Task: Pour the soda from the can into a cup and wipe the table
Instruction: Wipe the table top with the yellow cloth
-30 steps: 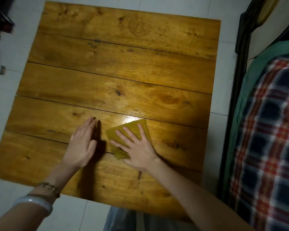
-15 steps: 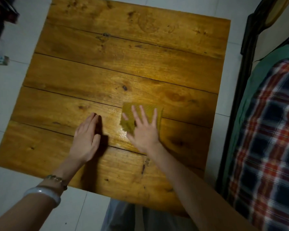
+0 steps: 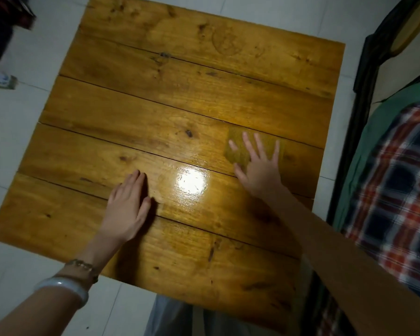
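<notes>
Wiping stage | my right hand (image 3: 260, 170), fingers spread, presses the cloth (image 3: 239, 152) flat on the right of the table (image 3: 180, 93) | left hand (image 3: 127, 209) rests open near the front | no can or cup in view; pouring looks done, far boards probably left.

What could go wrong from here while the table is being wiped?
The right hand presses the cloth flat with straight fingers close to the right edge of the table, so an outward stroke could push it off. The left hand rests beside the glossy patch and may smear it if wet.
</notes>
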The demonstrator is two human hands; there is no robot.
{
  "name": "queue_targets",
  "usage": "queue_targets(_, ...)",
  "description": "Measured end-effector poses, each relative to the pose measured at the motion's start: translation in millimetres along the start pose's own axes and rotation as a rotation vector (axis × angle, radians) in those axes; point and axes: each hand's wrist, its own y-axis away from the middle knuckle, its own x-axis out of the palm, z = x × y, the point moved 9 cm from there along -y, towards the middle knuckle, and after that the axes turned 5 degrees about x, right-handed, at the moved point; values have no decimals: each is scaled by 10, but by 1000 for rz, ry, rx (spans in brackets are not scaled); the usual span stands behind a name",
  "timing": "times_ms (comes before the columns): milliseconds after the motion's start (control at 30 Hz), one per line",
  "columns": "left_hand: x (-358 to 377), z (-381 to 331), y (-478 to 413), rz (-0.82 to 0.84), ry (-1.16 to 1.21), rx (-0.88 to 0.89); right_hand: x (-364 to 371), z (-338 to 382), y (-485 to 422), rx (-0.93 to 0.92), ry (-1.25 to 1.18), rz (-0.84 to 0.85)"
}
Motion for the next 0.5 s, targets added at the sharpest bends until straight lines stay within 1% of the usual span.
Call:
queue_targets(100,38,75,10,28,-44,-22,-107,380,-527,100,6,18)
queue_targets(167,32,126,31,41,-79,4,-87,860,-658,25,52,50)
queue_targets(267,-9,193,75,37,-115,11,41,1597,-440,-240,134,80)
queue_targets(333,-31,232,118,27,-110,-6,219,1899,-26,-431,157,100)
queue_targets(400,-24,281,163,31,-102,-26,410,1989,523,-639,168,169)
queue_targets(467,7,303,185,40,-104,-22,530,1809,920,-798,210,194)
queue_targets(500,24,317,187,43,-100,-23,518,1654,978,-849,222,178)
